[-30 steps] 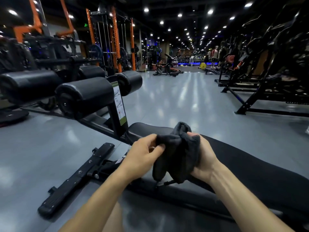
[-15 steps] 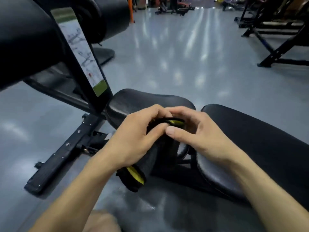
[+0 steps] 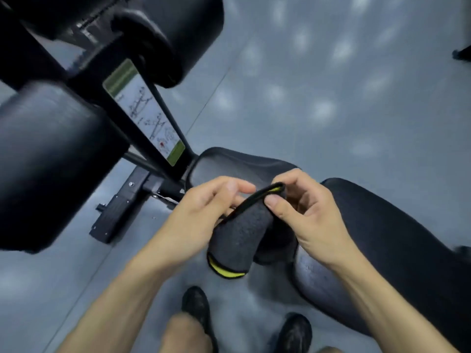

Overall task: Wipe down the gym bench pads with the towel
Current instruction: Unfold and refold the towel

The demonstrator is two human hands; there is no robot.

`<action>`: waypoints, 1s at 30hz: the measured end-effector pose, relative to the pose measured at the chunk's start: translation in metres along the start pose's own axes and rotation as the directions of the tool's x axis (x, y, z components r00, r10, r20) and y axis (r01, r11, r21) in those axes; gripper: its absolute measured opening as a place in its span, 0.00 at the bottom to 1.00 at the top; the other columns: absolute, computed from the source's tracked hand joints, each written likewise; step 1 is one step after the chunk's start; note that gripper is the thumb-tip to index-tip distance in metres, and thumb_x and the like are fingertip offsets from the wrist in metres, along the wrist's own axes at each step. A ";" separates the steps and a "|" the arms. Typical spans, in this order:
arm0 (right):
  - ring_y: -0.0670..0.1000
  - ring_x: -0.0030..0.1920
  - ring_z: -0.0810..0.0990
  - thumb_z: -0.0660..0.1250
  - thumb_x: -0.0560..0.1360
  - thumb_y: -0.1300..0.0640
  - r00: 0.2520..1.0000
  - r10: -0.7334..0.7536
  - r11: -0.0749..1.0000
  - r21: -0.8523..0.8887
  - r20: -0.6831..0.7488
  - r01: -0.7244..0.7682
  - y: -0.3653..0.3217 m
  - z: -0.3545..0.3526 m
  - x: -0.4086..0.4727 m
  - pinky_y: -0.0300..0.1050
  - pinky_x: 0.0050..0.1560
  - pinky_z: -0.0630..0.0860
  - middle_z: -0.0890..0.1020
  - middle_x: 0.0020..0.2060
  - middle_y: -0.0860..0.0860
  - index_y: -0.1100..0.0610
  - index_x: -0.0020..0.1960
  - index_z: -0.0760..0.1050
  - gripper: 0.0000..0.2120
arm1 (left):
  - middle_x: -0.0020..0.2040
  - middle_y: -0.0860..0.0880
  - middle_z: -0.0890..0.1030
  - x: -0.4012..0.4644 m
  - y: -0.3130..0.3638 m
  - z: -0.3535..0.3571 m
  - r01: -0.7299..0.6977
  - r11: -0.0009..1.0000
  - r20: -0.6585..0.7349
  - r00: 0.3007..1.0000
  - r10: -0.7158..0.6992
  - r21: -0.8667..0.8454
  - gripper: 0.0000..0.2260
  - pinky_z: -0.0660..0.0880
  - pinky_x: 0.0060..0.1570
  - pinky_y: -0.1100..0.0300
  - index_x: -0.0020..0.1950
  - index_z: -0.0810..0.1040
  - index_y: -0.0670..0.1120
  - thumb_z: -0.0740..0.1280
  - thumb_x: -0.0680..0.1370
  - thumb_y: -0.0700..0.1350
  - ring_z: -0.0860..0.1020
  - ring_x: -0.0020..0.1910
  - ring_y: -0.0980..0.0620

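A dark grey towel [image 3: 239, 230] with a yellow-and-black hem hangs folded between both hands, just above the gap between two black bench pads. My left hand [image 3: 201, 212] grips its left side with curled fingers. My right hand [image 3: 305, 212] pinches the upper hem between thumb and fingers. The small seat pad [image 3: 229, 164] lies behind the hands. The long back pad [image 3: 397, 238] stretches to the right, under my right forearm.
Thick black roller pads [image 3: 51, 159] and a frame post with an instruction label [image 3: 145, 113] stand at the upper left. A black foot bar [image 3: 117, 212] lies on the grey floor [image 3: 331, 85]. My two dark shoes [image 3: 196, 307] stand below the towel.
The view has tilted steeply down and closer to the bench. The towel has been unfolded somewhat and hangs lower; my right hand now pinches its hem instead of covering it.
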State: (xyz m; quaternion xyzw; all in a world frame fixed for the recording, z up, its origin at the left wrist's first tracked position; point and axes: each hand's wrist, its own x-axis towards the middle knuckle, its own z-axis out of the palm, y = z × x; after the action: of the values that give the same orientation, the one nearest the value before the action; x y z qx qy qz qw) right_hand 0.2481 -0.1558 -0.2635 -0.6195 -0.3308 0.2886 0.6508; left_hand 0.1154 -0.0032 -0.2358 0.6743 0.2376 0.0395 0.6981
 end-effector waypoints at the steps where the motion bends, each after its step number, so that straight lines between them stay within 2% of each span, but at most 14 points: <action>1: 0.48 0.40 0.74 0.71 0.76 0.59 1.000 0.010 1.000 -0.011 0.010 -0.009 -0.027 0.001 0.001 0.42 0.43 0.71 0.77 0.38 0.49 0.52 0.48 0.76 0.05 | 0.49 0.45 0.87 -0.008 0.025 -0.001 0.041 0.999 0.017 0.999 -0.040 -0.020 0.15 0.78 0.48 0.61 0.56 0.83 0.49 0.61 0.82 0.55 0.83 0.47 0.51; 4: 0.50 0.40 0.74 0.70 0.77 0.60 0.997 0.020 0.999 -0.049 0.077 -0.016 -0.116 0.000 0.007 0.48 0.43 0.72 0.77 0.38 0.49 0.51 0.48 0.76 0.05 | 0.47 0.39 0.85 -0.033 0.106 -0.004 0.082 0.996 0.065 0.994 -0.085 0.039 0.09 0.73 0.47 0.53 0.53 0.84 0.49 0.63 0.84 0.47 0.80 0.44 0.47; 6: 0.47 0.40 0.75 0.69 0.77 0.60 0.991 -0.012 0.997 -0.080 0.135 0.023 -0.181 -0.004 0.015 0.45 0.43 0.74 0.78 0.39 0.47 0.51 0.48 0.76 0.05 | 0.41 0.36 0.79 -0.048 0.161 -0.006 0.099 0.994 0.105 0.989 -0.102 0.035 0.08 0.64 0.44 0.47 0.52 0.84 0.47 0.66 0.83 0.46 0.70 0.41 0.44; 7: 0.46 0.39 0.75 0.69 0.78 0.60 0.987 -0.025 0.995 -0.095 0.156 0.040 -0.214 -0.007 0.020 0.43 0.41 0.74 0.78 0.39 0.46 0.50 0.48 0.76 0.05 | 0.40 0.39 0.76 -0.056 0.189 -0.008 0.089 0.996 0.123 0.988 -0.091 0.021 0.08 0.62 0.44 0.47 0.52 0.84 0.46 0.67 0.83 0.47 0.67 0.41 0.44; 9: 0.44 0.38 0.75 0.70 0.78 0.59 0.981 -0.056 0.989 -0.122 0.186 0.079 -0.277 -0.013 0.029 0.40 0.39 0.75 0.77 0.38 0.44 0.49 0.47 0.76 0.05 | 0.41 0.44 0.77 -0.071 0.248 -0.009 0.046 0.999 0.155 0.987 -0.045 -0.007 0.09 0.66 0.43 0.51 0.52 0.84 0.45 0.69 0.80 0.49 0.70 0.40 0.48; 11: 0.43 0.37 0.74 0.70 0.77 0.58 0.971 -0.120 0.977 -0.152 0.205 0.153 -0.334 -0.017 0.036 0.37 0.39 0.73 0.77 0.37 0.43 0.49 0.47 0.76 0.06 | 0.41 0.51 0.81 -0.086 0.303 -0.008 -0.008 1.000 0.172 0.985 0.011 -0.016 0.08 0.72 0.41 0.62 0.52 0.84 0.46 0.72 0.77 0.50 0.75 0.40 0.55; 15: 0.46 0.38 0.76 0.70 0.77 0.58 0.946 -0.223 0.950 -0.167 0.235 0.265 -0.425 -0.018 0.042 0.40 0.41 0.73 0.78 0.38 0.44 0.49 0.47 0.76 0.05 | 0.43 0.50 0.83 -0.114 0.391 -0.002 -0.151 0.988 0.169 0.975 0.143 0.030 0.07 0.74 0.42 0.65 0.52 0.84 0.43 0.72 0.78 0.45 0.78 0.42 0.56; 20: 0.57 0.44 0.81 0.73 0.74 0.60 0.908 -0.323 0.924 -0.121 0.266 0.364 -0.502 -0.029 0.039 0.47 0.48 0.77 0.83 0.42 0.54 0.58 0.46 0.80 0.03 | 0.44 0.48 0.83 -0.151 0.461 0.000 -0.222 0.970 0.060 0.974 0.217 0.101 0.06 0.76 0.43 0.64 0.52 0.83 0.41 0.68 0.82 0.42 0.79 0.43 0.55; 22: 0.53 0.42 0.80 0.75 0.71 0.59 0.890 -0.343 0.916 -0.102 0.300 0.387 -0.529 -0.035 0.034 0.43 0.47 0.75 0.82 0.40 0.53 0.57 0.42 0.81 0.03 | 0.43 0.46 0.82 -0.163 0.484 -0.002 -0.249 0.959 -0.014 0.967 0.253 0.137 0.07 0.76 0.42 0.60 0.51 0.82 0.40 0.67 0.82 0.42 0.78 0.43 0.52; 24: 0.50 0.38 0.78 0.78 0.69 0.58 0.875 -0.286 0.939 -0.067 0.391 0.337 -0.554 -0.039 0.027 0.41 0.43 0.74 0.81 0.36 0.53 0.54 0.40 0.83 0.04 | 0.43 0.43 0.79 -0.174 0.506 -0.003 -0.283 0.939 -0.058 0.952 0.299 0.195 0.07 0.74 0.43 0.56 0.51 0.81 0.40 0.66 0.82 0.43 0.75 0.44 0.47; 25: 0.49 0.37 0.77 0.79 0.68 0.58 0.850 -0.260 0.941 -0.077 0.458 0.329 -0.564 -0.040 0.023 0.41 0.42 0.74 0.81 0.35 0.54 0.54 0.40 0.83 0.05 | 0.43 0.43 0.79 -0.179 0.517 -0.003 -0.305 0.923 -0.062 0.943 0.327 0.234 0.08 0.73 0.44 0.55 0.51 0.81 0.40 0.66 0.83 0.43 0.75 0.44 0.48; 27: 0.48 0.36 0.75 0.80 0.69 0.58 0.789 -0.236 0.902 -0.173 0.568 0.395 -0.579 -0.037 0.017 0.42 0.41 0.73 0.81 0.35 0.51 0.58 0.41 0.83 0.06 | 0.41 0.50 0.80 -0.191 0.538 0.001 -0.349 0.875 -0.036 0.923 0.382 0.335 0.08 0.72 0.43 0.61 0.51 0.80 0.40 0.65 0.83 0.45 0.76 0.42 0.54; 28: 0.46 0.36 0.75 0.80 0.70 0.58 0.764 -0.241 0.863 -0.229 0.598 0.451 -0.586 -0.034 0.014 0.41 0.41 0.72 0.81 0.35 0.48 0.59 0.42 0.84 0.07 | 0.40 0.53 0.80 -0.196 0.547 0.003 -0.366 0.845 -0.010 0.916 0.401 0.391 0.09 0.72 0.41 0.64 0.51 0.80 0.41 0.65 0.83 0.45 0.76 0.40 0.57; 30: 0.44 0.36 0.75 0.80 0.70 0.57 0.737 -0.310 0.764 -0.304 0.601 0.569 -0.597 -0.026 0.010 0.38 0.40 0.70 0.80 0.35 0.43 0.58 0.44 0.84 0.07 | 0.38 0.55 0.80 -0.205 0.561 0.009 -0.385 0.784 0.055 0.910 0.412 0.487 0.09 0.71 0.38 0.64 0.52 0.80 0.41 0.65 0.83 0.46 0.74 0.37 0.58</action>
State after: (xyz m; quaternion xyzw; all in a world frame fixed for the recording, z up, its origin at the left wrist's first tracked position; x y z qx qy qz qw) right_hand 0.2548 -0.2032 0.3326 -0.5568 -0.6932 0.1872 0.4176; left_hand 0.0870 -0.0394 0.3596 0.8615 0.1110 0.1429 0.4745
